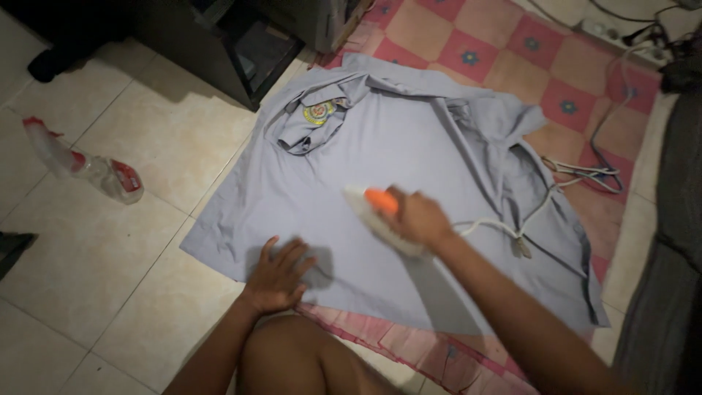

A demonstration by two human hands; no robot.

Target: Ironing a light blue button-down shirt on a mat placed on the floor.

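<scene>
Tiled floor [110, 241], grey shirt [409, 153], left hand [278, 274] flat, fingers spread, right hand [417, 218] grip clamped on iron [376, 212]

Pale cream floor tiles [110, 249] cover the left side, lit brightly near the middle and dim toward the edges. A pink checked mat [512, 58] with blue flowers lies on the right. A dark cabinet [219, 44] stands at the top. A plastic spray bottle [88, 167] lies on the tiles.
</scene>
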